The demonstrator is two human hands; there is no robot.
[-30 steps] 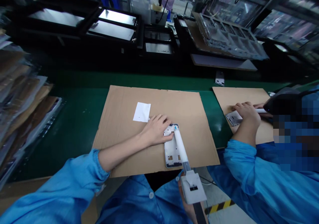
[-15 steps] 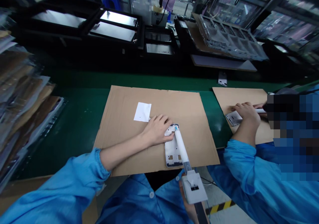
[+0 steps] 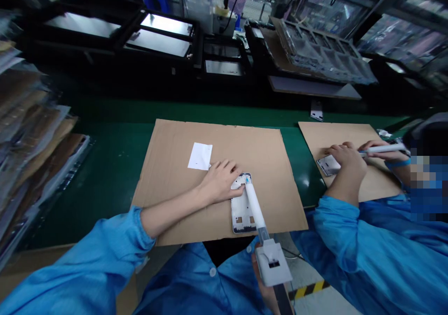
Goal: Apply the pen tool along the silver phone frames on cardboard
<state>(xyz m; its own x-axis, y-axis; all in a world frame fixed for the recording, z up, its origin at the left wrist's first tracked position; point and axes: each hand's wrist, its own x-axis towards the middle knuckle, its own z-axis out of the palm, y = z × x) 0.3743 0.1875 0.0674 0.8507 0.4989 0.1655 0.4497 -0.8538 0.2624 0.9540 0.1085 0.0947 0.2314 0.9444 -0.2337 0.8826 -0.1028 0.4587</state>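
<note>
Our right hand (image 3: pixel 266 284) is mostly hidden behind the white dispenser (image 3: pixel 261 226) it grips at the bottom edge of the view; only a little skin shows, so we cannot tell how its fingers lie around the tool. The dispenser's block-shaped rear end covers the hand, and its long white barrel runs up to a blue tip that meets the top end of the white phone frame (image 3: pixel 241 204). Our left hand (image 3: pixel 221 182) lies flat on the frame's upper left corner, fingers spread slightly and pressing down, covering that corner. The frame lies lengthwise on the near right part of the cardboard sheet (image 3: pixel 175 189), with a small white slip (image 3: pixel 200 156) just beyond the left hand. The cardboard rests on a green belt (image 3: pixel 105 165). To the right, a co-worker's hand (image 3: pixel 345 158) holds another frame on a second cardboard sheet (image 3: pixel 336 135). Beyond the belt, dark trays (image 3: pixel 157 35) and shelving are dim and hard to make out; the stacks at the left are blurred.
</note>
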